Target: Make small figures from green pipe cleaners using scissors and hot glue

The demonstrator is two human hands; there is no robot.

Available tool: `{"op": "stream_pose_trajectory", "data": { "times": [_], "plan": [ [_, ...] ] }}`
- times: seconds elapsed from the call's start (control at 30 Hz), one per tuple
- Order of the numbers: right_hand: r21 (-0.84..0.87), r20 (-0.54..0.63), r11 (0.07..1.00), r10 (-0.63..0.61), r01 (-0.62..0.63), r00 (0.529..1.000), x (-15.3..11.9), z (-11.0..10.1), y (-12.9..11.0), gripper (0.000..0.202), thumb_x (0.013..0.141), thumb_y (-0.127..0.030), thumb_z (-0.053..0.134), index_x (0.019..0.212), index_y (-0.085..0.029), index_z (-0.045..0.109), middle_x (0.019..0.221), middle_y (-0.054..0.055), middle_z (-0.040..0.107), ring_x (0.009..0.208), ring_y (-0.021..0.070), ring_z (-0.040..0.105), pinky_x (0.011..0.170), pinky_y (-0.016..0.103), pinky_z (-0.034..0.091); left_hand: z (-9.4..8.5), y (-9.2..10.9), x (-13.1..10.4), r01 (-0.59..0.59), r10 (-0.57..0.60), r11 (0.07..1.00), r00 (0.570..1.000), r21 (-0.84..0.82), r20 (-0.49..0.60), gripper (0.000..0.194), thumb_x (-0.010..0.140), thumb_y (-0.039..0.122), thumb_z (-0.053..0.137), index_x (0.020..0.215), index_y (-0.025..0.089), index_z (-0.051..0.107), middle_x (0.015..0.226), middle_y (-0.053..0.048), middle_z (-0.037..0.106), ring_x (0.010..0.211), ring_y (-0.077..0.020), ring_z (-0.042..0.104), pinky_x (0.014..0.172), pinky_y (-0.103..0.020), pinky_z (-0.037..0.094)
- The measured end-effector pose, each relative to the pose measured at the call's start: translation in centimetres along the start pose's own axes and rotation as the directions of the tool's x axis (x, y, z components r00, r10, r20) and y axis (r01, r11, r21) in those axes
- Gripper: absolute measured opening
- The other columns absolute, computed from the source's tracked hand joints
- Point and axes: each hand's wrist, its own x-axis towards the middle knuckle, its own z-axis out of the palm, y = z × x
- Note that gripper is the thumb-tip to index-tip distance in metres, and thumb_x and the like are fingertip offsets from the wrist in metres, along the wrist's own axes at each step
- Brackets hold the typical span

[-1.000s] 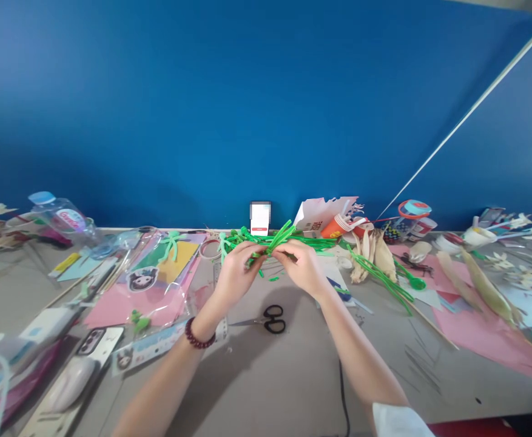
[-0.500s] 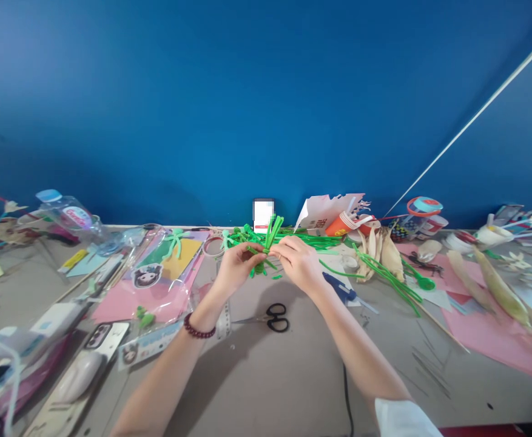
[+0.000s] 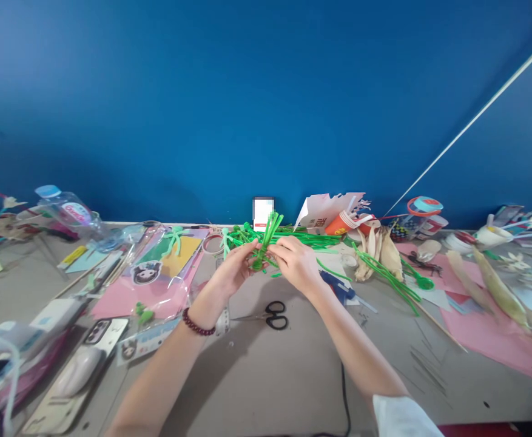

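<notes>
Between my two hands is a bundle of green pipe cleaners (image 3: 272,228), its loose ends fanning up and away from me and a round coiled piece at its lower end. My left hand (image 3: 236,266) is closed around the lower part of the bundle. From the other side my right hand (image 3: 294,261) pinches the pipe cleaners near their middle, fingertips close to those of the left. Exactly which strand each fingertip grips is hidden. Behind the hands lies a pile of more green pipe cleaners (image 3: 313,241). Black-handled scissors (image 3: 275,315) rest on the table below my hands.
A phone (image 3: 262,213) leans against the blue wall. To the right are a blue glue gun (image 3: 338,287), orange paper cups (image 3: 338,224) and dried husks (image 3: 371,258). Pink paper (image 3: 120,297), a plastic bottle (image 3: 68,209) and a white mouse (image 3: 80,371) lie left.
The bundle has turned in my hands, so its round coiled end now faces me. My left fingers have shifted slightly up around it, while my right hand stays nearly in place.
</notes>
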Motion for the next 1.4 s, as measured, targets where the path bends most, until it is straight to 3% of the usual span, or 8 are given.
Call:
{"op": "stream_pose_trajectory", "data": {
  "times": [0.2,0.33,0.5,0.63,0.73,1.0,1.17,1.4],
  "plan": [
    [0.063,0.000,0.998,0.025,-0.025,1.000,-0.1,0.3,0.1,0.025,0.093,-0.021,0.044,0.086,-0.022,0.068,0.079,0.006,0.062,0.078,0.0172,0.053,0.064,0.026,0.038,0.4,-0.1,-0.2,-0.101,0.102,0.994,0.995,0.036,-0.016,0.018,0.060,0.021,0.080,0.070,0.012,0.069,0.069,-0.003,0.067,0.061,-0.0106,0.060,0.058,-0.021,0.047],
    [0.288,0.022,0.951,0.108,-0.110,0.994,0.1,0.1,0.3,0.022,0.091,-0.026,0.047,0.088,-0.022,0.068,0.082,0.007,0.062,0.081,0.0185,0.057,0.069,0.027,0.043,0.2,-0.2,0.0,-0.079,0.079,0.997,0.997,-0.009,-0.003,0.016,0.060,0.021,0.080,0.067,0.012,0.068,0.065,-0.002,0.066,0.057,-0.0092,0.059,0.054,-0.019,0.045],
    [0.617,0.168,0.724,0.260,-0.307,0.951,0.5,-0.4,1.0,0.017,0.083,-0.034,0.059,0.082,-0.021,0.069,0.081,0.005,0.066,0.075,0.0182,0.061,0.065,0.028,0.047,-0.1,-0.1,-0.1,-0.027,0.028,1.000,0.998,-0.014,0.064,0.018,0.060,0.023,0.080,0.067,0.013,0.067,0.060,-0.002,0.065,0.056,-0.0103,0.059,0.052,-0.019,0.045],
    [0.720,0.301,0.543,0.315,-0.431,0.900,0.5,-1.0,1.6,0.021,0.074,-0.039,0.068,0.077,-0.018,0.070,0.077,0.004,0.067,0.068,0.0167,0.061,0.062,0.028,0.047,0.3,0.1,-0.6,-0.024,0.021,0.999,0.995,0.035,0.094,0.019,0.059,0.024,0.081,0.066,0.013,0.067,0.060,-0.002,0.064,0.055,-0.0096,0.059,0.053,-0.019,0.046],
    [0.732,0.340,0.485,0.349,-0.479,0.873,0.4,-1.1,1.6,0.023,0.070,-0.040,0.069,0.076,-0.017,0.070,0.076,0.004,0.068,0.069,0.0171,0.061,0.062,0.028,0.047,0.7,0.2,-0.8,-0.073,0.070,0.996,0.996,0.045,0.061,0.018,0.060,0.023,0.080,0.070,0.014,0.067,0.060,0.000,0.063,0.052,-0.0081,0.056,0.051,-0.019,0.045],
    [0.677,0.289,0.543,0.424,-0.497,0.858,0.4,-0.8,1.6,0.024,0.072,-0.041,0.066,0.073,-0.017,0.069,0.068,0.002,0.065,0.055,0.0120,0.051,0.052,0.024,0.040,1.0,0.1,-0.7,-0.019,0.019,0.997,1.000,-0.071,0.008,0.021,0.070,0.033,0.073,0.078,0.014,0.071,0.075,-0.004,0.069,0.067,-0.0116,0.063,0.064,-0.022,0.052],
    [0.667,0.278,0.576,0.396,-0.472,0.875,0.3,-0.9,1.9,0.020,0.073,-0.037,0.066,0.074,-0.017,0.069,0.073,0.003,0.067,0.060,0.0133,0.054,0.056,0.025,0.041,0.7,-0.2,-0.5,-0.001,0.001,1.000,0.999,-0.012,0.049,0.015,0.065,0.024,0.078,0.071,0.013,0.069,0.066,-0.001,0.065,0.060,-0.0099,0.059,0.062,-0.023,0.051],
    [0.622,0.235,0.655,0.367,-0.429,0.900,0.3,-0.9,1.9,0.017,0.074,-0.036,0.066,0.074,-0.019,0.071,0.072,0.002,0.062,0.055,0.0114,0.046,0.052,0.025,0.037,0.4,-0.7,-0.3,-0.014,0.016,0.999,0.999,0.048,-0.035,0.025,0.058,0.030,0.082,0.071,0.014,0.067,0.057,0.003,0.058,0.055,-0.0086,0.056,0.066,-0.029,0.056]
  ]
}}
